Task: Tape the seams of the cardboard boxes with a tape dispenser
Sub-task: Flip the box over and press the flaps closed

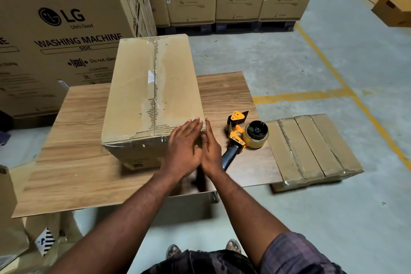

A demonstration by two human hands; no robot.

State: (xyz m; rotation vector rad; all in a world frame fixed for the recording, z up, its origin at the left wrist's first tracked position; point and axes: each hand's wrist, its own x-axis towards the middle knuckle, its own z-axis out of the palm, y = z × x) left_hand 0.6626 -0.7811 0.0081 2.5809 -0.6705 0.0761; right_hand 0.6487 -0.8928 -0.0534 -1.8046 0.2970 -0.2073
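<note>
Wood-grain tabletop (66,162); grey yellow-lined concrete floor (289,51). Far left: large carton (66,18) printed "LG WASHING MACHINE SIDE". Brown cardboard box (138,87) on tabletop; left hand (184,147) and right hand (211,151) press its near-right corner, fingers straight. Yellow tape dispenser (244,133) lies just right.

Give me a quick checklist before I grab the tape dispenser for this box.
1. Tape dispenser lies on the table beside the right hand: ok.
2. Tape left on the roll: ok.
3. Box top centre seam taped: ok.
4. Near edge tape smooth: not ok, wrinkled.
5. Corner under the left hand and right hand pressed down: cannot tell, covered.
</note>
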